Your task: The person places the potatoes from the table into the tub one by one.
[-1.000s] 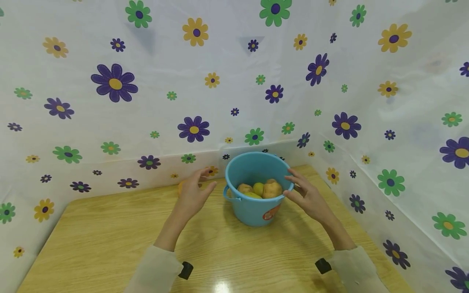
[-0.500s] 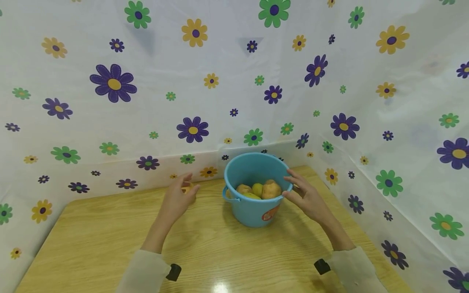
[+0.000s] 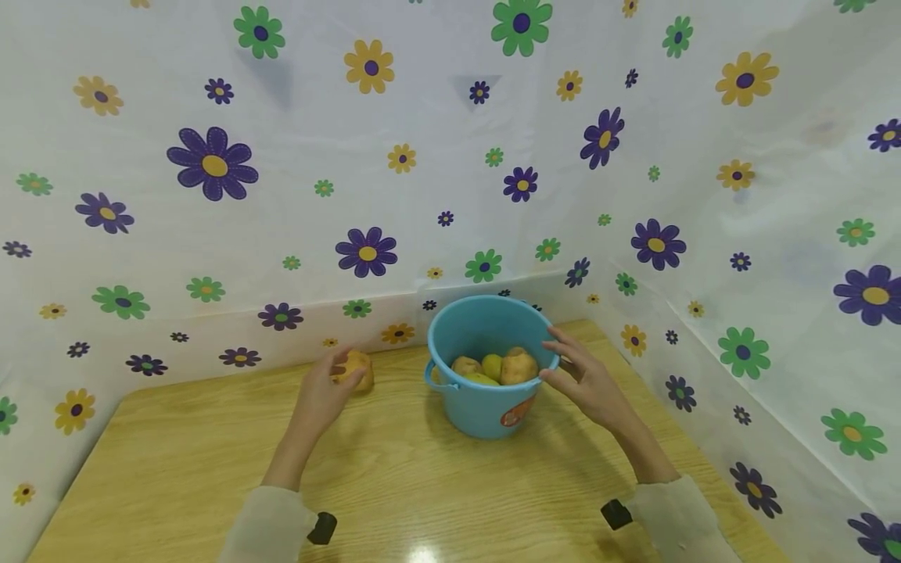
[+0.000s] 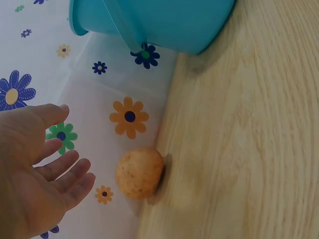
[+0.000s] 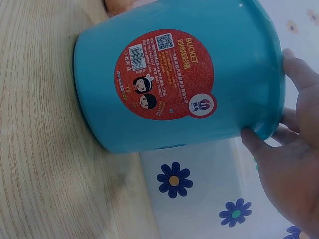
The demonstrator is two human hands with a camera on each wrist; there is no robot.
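Note:
My left hand (image 3: 320,395) hovers at the near left side of a tan potato (image 3: 360,371) on the table. In the left wrist view this hand (image 4: 40,174) has loosely bent fingers and holds nothing, with a gap between it and the round potato (image 4: 140,173). A light blue bucket (image 3: 482,410) stands upright to the right. My right hand (image 3: 591,383) holds its right rim; in the right wrist view the thumb (image 5: 256,144) lies against the outside, under the rim. Inside the bucket are potatoes (image 3: 518,366) and yellow-green round produce (image 3: 491,366), partly hidden by the wall.
The wooden table (image 3: 211,453) ends at a white flower-printed sheet (image 3: 296,219) behind, with another covered side (image 3: 788,234) on the right. The bucket's handle (image 3: 438,381) hangs at its left. A red label (image 5: 164,74) is on the bucket's outside.
My left hand has moved left and slightly down, away from the bucket, uncovering more of the potato. My right hand stays at the bucket's rim.

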